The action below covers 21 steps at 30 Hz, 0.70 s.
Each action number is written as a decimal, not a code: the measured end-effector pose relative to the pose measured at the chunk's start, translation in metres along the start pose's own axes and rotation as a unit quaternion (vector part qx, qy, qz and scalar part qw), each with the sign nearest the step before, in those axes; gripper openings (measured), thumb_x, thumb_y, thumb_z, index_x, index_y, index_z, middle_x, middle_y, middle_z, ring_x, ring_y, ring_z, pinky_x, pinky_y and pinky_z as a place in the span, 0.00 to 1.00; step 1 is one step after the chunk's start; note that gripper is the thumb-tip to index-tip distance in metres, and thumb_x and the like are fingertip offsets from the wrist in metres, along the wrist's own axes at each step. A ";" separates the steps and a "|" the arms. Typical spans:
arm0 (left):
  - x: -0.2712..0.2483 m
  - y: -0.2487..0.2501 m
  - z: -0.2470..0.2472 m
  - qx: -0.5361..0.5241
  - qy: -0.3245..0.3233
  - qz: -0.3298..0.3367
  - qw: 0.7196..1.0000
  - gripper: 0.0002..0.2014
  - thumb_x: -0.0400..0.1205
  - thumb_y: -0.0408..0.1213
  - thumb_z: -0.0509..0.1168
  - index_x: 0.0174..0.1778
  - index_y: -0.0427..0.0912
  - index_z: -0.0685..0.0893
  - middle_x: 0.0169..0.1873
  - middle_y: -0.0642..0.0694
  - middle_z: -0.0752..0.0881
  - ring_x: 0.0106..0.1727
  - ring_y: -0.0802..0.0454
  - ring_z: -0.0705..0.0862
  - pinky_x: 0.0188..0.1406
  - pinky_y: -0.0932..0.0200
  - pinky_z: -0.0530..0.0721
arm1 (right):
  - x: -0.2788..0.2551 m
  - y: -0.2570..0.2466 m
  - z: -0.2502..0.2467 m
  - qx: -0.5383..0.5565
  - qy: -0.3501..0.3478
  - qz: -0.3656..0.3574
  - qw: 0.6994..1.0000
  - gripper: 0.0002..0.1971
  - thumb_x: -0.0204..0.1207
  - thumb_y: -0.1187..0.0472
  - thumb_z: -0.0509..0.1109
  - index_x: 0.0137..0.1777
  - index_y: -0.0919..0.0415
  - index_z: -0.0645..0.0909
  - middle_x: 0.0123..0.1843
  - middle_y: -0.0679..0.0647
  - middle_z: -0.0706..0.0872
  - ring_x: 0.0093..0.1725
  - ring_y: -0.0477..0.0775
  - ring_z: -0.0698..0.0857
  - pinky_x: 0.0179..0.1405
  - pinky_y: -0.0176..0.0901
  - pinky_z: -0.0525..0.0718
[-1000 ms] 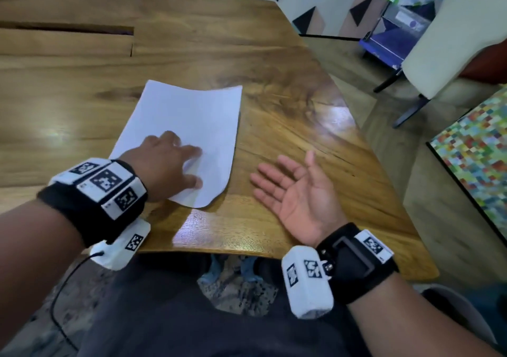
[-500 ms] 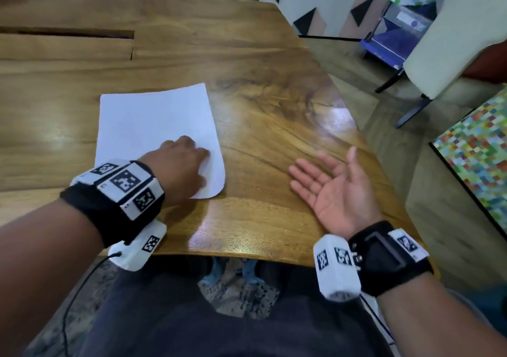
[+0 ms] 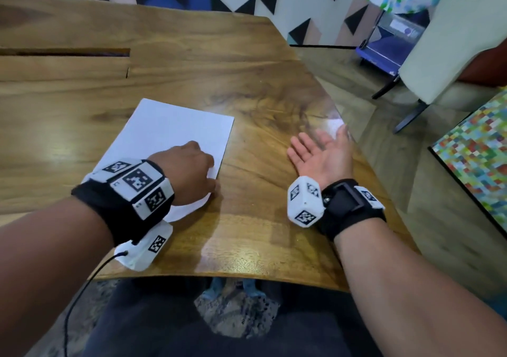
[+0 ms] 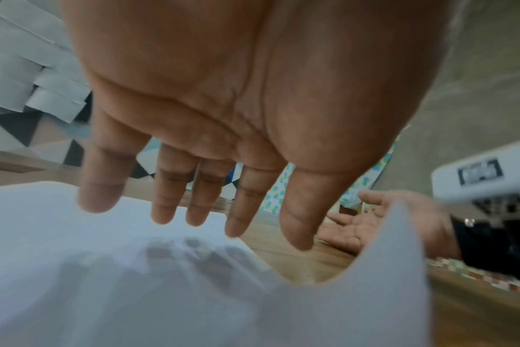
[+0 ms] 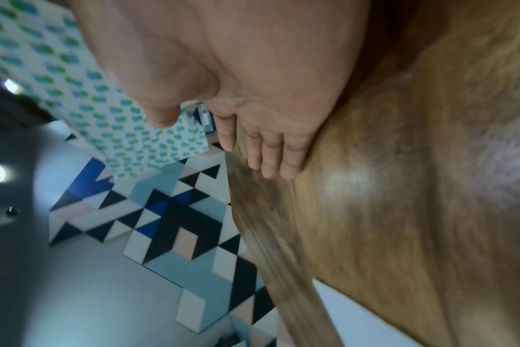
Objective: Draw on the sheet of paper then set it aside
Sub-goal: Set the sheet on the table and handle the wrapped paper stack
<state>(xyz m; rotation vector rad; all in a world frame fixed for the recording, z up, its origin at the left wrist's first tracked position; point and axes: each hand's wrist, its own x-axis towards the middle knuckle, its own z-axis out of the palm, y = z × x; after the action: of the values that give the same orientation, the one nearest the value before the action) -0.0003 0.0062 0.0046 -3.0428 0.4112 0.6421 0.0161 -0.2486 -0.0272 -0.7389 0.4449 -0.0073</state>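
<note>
A blank white sheet of paper (image 3: 175,132) lies tilted on the wooden table (image 3: 247,82), near the front edge. My left hand (image 3: 192,167) is over its near right corner. In the left wrist view the left hand's (image 4: 193,211) fingers are straight above the paper (image 4: 134,293), casting shadows on it, and a corner of the sheet curls up at the right. I cannot tell whether the fingertips touch it. My right hand (image 3: 321,153) lies palm up on the bare wood to the right, fingers spread and empty. It also shows in the wrist views: right hand (image 4: 357,230), right hand (image 5: 267,152).
The table's right edge runs just past my right hand. A long slot (image 3: 63,52) cuts the tabletop at the far left. Beyond the table stand a beige chair (image 3: 452,55), a blue box (image 3: 384,52) and a multicoloured panel (image 3: 480,164).
My left hand has shifted and turned the sheet on the table, staying on its near corner. My right hand has slid right toward the table's edge, palm still up.
</note>
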 end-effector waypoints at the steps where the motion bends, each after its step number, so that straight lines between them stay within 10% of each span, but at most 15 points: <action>1: 0.001 0.005 -0.001 -0.002 0.009 0.006 1.000 0.23 0.86 0.57 0.60 0.72 0.49 0.79 0.72 0.45 0.74 0.70 0.41 0.80 0.65 0.43 0.82 | 0.001 0.000 0.000 0.003 -0.008 0.003 1.000 0.38 0.80 0.31 0.55 0.81 0.58 0.66 0.77 0.67 0.75 0.72 0.68 0.79 0.74 0.65 0.74; 6: 0.014 0.052 -0.014 0.011 0.021 0.049 0.999 0.22 0.87 0.53 0.58 0.70 0.42 0.72 0.70 0.42 0.72 0.74 0.41 0.75 0.65 0.42 0.80 | -0.017 0.039 0.006 -0.053 -0.092 0.112 0.988 0.39 0.78 0.28 0.55 0.77 0.58 0.68 0.72 0.70 0.79 0.69 0.71 0.81 0.72 0.67 0.75; 12: 0.008 0.105 0.010 0.032 -0.059 0.103 0.992 0.40 0.82 0.63 0.66 0.84 0.42 0.67 0.87 0.35 0.56 0.87 0.37 0.60 0.80 0.37 0.70 | 0.001 -0.024 -0.036 0.008 -0.003 0.014 1.000 0.39 0.78 0.29 0.57 0.78 0.59 0.69 0.75 0.70 0.75 0.70 0.70 0.80 0.70 0.67 0.77; 16: 0.015 0.116 0.001 -0.029 -0.053 0.194 0.979 0.26 0.84 0.60 0.64 0.69 0.43 0.79 0.74 0.38 0.72 0.68 0.44 0.78 0.70 0.48 0.77 | 0.005 -0.029 -0.040 -0.011 -0.027 0.043 0.999 0.40 0.77 0.27 0.56 0.77 0.58 0.69 0.73 0.69 0.78 0.68 0.73 0.81 0.69 0.71 0.77; 21: 0.056 0.112 -0.020 -0.005 0.034 0.081 0.996 0.36 0.85 0.59 0.63 0.82 0.38 0.67 0.83 0.34 0.63 0.83 0.37 0.66 0.77 0.41 0.73 | 0.003 -0.040 -0.048 -0.045 0.013 0.044 0.998 0.35 0.79 0.31 0.58 0.73 0.59 0.73 0.72 0.67 0.76 0.69 0.72 0.80 0.69 0.71 0.77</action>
<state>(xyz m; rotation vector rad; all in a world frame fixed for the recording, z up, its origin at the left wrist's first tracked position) 0.0281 -0.1173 0.0066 -3.0703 0.6644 0.5474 0.0058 -0.3098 -0.0331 -0.8079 0.5041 0.0855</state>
